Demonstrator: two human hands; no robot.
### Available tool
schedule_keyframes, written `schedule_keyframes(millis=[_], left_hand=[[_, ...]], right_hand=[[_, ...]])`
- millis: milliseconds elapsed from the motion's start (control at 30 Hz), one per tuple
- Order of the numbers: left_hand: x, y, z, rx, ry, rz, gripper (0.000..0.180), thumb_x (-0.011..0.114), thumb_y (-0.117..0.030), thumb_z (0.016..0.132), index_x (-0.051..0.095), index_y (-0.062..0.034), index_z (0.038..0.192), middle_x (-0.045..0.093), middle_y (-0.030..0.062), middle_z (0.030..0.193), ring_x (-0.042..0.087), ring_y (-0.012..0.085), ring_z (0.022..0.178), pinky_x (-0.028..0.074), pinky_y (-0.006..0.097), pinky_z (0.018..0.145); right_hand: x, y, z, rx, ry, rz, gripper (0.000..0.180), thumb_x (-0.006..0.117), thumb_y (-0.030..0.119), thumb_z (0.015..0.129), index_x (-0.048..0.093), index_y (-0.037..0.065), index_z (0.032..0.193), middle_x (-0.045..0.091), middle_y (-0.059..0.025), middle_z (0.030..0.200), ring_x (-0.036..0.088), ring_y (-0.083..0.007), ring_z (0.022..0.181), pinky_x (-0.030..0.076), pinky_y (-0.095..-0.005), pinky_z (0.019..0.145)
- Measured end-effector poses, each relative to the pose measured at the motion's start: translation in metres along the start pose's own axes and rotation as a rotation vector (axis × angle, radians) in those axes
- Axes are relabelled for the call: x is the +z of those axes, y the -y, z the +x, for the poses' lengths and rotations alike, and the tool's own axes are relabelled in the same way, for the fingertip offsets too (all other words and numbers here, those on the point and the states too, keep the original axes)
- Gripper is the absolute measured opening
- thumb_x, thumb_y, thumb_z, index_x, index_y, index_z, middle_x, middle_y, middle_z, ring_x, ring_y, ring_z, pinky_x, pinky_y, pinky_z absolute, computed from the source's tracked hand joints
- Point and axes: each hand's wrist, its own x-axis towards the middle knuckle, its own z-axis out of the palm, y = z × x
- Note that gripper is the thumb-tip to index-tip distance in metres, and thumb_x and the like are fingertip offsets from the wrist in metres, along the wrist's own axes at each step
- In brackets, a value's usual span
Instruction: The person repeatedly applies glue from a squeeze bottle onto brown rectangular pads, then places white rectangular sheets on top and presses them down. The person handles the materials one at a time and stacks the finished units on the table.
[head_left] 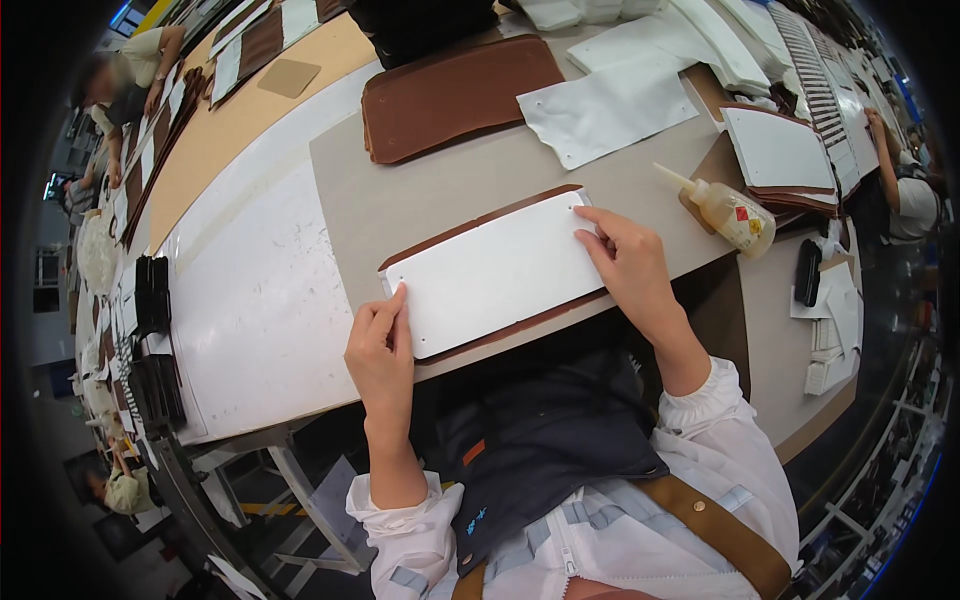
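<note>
Left hand [380, 330] and right hand [630, 260] steady opposite ends of a white panel [500, 265], fingers close-set; pinch unconfirmed. Panel laid over brown leather-like sheet [440, 246] at the table's [250, 330] near edge, brown margins exposed; bonding unverifiable. Beyond: bottle [735, 215] containing yellowish liquid; brown stack [460, 95], unattended.

The white sheet [495, 270] looks smooth and matt, the brown stack [460, 98] leathery, the bottle [735, 215] translucent plastic.

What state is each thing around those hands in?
White panel: flat, unfolded.
Brown piece: mostly covered, long edges showing.
Left hand: touching the white panel's left end.
Right hand: fingertips at its upper-right corner.
Bottle: apparently on its side.
Brown stack: piled flat.
</note>
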Motion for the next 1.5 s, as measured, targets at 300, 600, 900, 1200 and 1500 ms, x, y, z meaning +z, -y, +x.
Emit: schedule_keyframes(millis=[300,600,900,1200,1500], left_hand=[[-0.001,-0.001,0.000,-0.019,0.012,-0.007,0.023,0.064,-0.004,0.093,0.074,-0.0065,0.114,0.057,0.0049,0.079,0.048,0.0117,0.063,0.042,0.025,0.059],[-0.013,-0.005,0.004,0.194,0.046,0.315,0.026,0.070,-0.011,0.090,0.074,-0.0154,0.115,0.054,0.0053,0.081,0.056,0.0216,0.079,0.048,0.033,0.063],[-0.001,0.016,-0.011,0.185,0.000,0.180,0.038,0.069,-0.009,0.090,0.070,-0.0183,0.127,0.051,0.0052,0.081,0.049,0.0211,0.077,0.045,0.034,0.074],[0.001,0.029,-0.010,0.246,-0.012,0.146,0.038,0.071,-0.013,0.088,0.070,-0.0164,0.126,0.053,0.0049,0.080,0.049,0.0217,0.076,0.043,0.035,0.073],[-0.010,0.021,-0.011,0.240,0.097,0.226,0.041,0.074,-0.024,0.088,0.068,-0.0124,0.127,0.052,0.0054,0.088,0.048,0.0232,0.082,0.041,0.037,0.075]], right_hand=[[-0.002,0.001,0.001,-0.023,0.028,-0.067,0.023,0.067,0.006,0.089,0.068,-0.002,0.111,0.069,-0.0205,0.092,0.065,-0.0337,0.077,0.052,-0.0383,0.072],[-0.014,-0.003,0.010,-0.162,0.133,-0.293,0.027,0.070,0.016,0.088,0.070,0.009,0.114,0.068,-0.0136,0.080,0.065,-0.0306,0.073,0.050,-0.0384,0.068],[-0.018,-0.023,0.008,-0.243,0.104,-0.243,0.022,0.070,0.019,0.088,0.072,0.011,0.108,0.072,-0.0115,0.093,0.068,-0.0302,0.085,0.054,-0.0386,0.075],[-0.005,-0.025,0.000,-0.318,0.017,-0.311,0.029,0.070,0.018,0.087,0.070,0.017,0.116,0.059,-0.0075,0.079,0.062,-0.0274,0.079,0.050,-0.0398,0.067],[-0.007,-0.022,-0.003,-0.343,-0.014,-0.344,0.031,0.070,0.011,0.087,0.069,0.011,0.118,0.058,-0.0076,0.078,0.058,-0.0264,0.076,0.049,-0.0400,0.068]])
